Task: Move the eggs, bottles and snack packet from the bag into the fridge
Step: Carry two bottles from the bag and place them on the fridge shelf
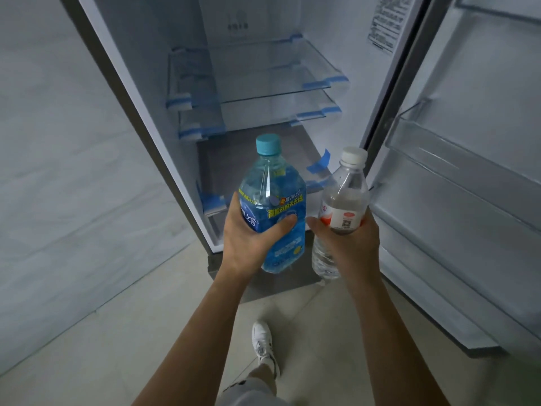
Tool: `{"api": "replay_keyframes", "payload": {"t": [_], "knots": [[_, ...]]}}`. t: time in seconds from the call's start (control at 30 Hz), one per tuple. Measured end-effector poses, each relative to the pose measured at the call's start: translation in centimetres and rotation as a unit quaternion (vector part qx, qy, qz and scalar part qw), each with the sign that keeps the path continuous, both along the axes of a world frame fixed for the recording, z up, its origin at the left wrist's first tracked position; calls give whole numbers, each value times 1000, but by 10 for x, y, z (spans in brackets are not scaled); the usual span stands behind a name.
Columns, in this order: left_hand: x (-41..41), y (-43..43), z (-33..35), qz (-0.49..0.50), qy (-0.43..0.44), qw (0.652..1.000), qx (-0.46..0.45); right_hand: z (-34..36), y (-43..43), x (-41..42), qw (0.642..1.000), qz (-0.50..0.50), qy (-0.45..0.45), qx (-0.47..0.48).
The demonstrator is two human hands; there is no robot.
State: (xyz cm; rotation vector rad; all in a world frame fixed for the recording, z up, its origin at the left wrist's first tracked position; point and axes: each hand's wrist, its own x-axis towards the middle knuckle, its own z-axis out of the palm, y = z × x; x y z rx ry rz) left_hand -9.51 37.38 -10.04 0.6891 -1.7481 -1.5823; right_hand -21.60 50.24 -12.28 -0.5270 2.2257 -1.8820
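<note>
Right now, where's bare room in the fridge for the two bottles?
Both glass shelves look bare between their blue-taped corners. The door bins on the right look empty too. Nothing crowded in view; the tightest spot is where the blue bottle in the left hand and clear bottle in the right hand sit close.

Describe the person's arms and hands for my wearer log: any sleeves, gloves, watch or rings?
Both forearms are bare right down to the picture's lower edge; no sleeves show. The left hand and right hand wear no gloves, and no watch, bracelet or ring is visible on the wrists or fingers.
</note>
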Motion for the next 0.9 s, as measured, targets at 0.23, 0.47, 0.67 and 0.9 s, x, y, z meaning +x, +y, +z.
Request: {"api": "replay_keyframes", "payload": {"t": [0.23,0.47,0.67,0.9], "knots": [[-55,-60,4,6,24,999,30,8,-71,-59,1000,-10,-25,1],[-88,-111,3,12,29,999,33,12,-125,-95,999,-18,-35,-1],[-102,-128,2,22,34,998,46,12,-144,-111,1000,2,-27,5],[-113,-141,12,44,41,998,30,26,-160,-138,999,10,-34,-3]]}}
